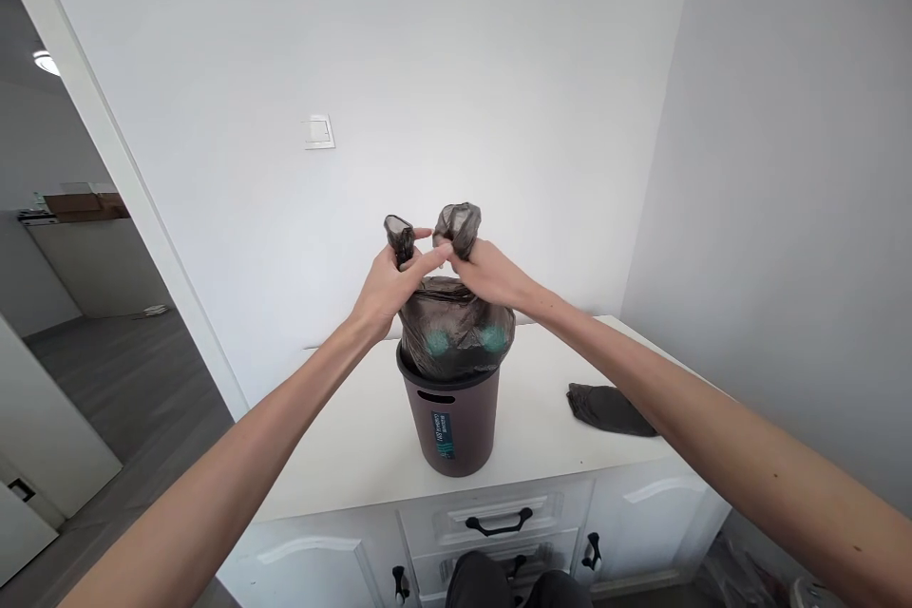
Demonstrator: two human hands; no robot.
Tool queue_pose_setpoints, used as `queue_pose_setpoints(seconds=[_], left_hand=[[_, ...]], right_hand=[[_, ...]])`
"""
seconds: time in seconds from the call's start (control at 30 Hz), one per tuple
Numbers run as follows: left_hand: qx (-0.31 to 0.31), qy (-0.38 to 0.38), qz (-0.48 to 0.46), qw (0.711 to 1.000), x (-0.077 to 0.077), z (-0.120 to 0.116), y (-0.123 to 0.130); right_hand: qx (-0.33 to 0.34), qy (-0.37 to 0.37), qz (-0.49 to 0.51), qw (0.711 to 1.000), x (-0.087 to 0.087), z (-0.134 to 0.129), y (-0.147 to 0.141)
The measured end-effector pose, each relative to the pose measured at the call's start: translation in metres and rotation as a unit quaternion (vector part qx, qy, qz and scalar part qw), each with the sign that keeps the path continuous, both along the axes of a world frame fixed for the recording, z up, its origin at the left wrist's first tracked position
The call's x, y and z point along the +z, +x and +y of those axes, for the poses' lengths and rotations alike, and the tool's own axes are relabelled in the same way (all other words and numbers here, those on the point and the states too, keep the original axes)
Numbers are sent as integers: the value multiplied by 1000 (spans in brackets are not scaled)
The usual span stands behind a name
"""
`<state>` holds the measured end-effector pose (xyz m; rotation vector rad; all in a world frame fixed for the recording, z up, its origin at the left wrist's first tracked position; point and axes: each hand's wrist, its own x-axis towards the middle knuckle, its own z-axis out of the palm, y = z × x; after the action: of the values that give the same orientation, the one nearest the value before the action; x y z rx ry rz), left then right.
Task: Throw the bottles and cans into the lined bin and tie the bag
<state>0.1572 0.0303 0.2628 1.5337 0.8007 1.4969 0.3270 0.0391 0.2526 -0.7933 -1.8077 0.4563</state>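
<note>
A dark, see-through garbage bag (456, 332) bulges out of the top of a brown trash can (456, 427) that stands upright on a white cabinet top. Two green round shapes show through the plastic. My left hand (395, 283) is closed around one gathered handle of the bag. The other gathered handle is gripped in my right hand (484, 271). Both hands meet above the can, with the left thumb reaching toward the right fingers. Some of the right fingertips are hidden behind the plastic.
A folded dark plastic bag (611, 410) lies on the white cabinet (342, 465), partly behind my right forearm. Drawers with black handles (499, 522) face me. Behind stands a white wall with a light switch (319, 132). A doorway opens at the left.
</note>
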Motion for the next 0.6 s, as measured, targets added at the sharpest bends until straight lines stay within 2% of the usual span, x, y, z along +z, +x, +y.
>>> queue_pose_setpoints(seconds=[0.1, 0.23, 0.33, 0.4, 0.5, 0.6], left_hand=[[-5, 40, 70, 997, -2, -6, 2], [41, 19, 40, 998, -4, -12, 2], [26, 5, 26, 999, -5, -15, 0], [10, 0, 15, 1000, -5, -15, -3], [-15, -11, -8, 1000, -5, -13, -11], [-49, -17, 7, 999, -2, -15, -24]], right_hand=[[24, 2, -25, 999, -3, -8, -4], [96, -66, -11, 993, -5, -18, 2], [202, -138, 65, 968, -7, -20, 7], [245, -161, 136, 946, -9, -19, 7], [221, -177, 213, 935, -13, -14, 3], [133, -197, 237, 942, -14, -11, -2]])
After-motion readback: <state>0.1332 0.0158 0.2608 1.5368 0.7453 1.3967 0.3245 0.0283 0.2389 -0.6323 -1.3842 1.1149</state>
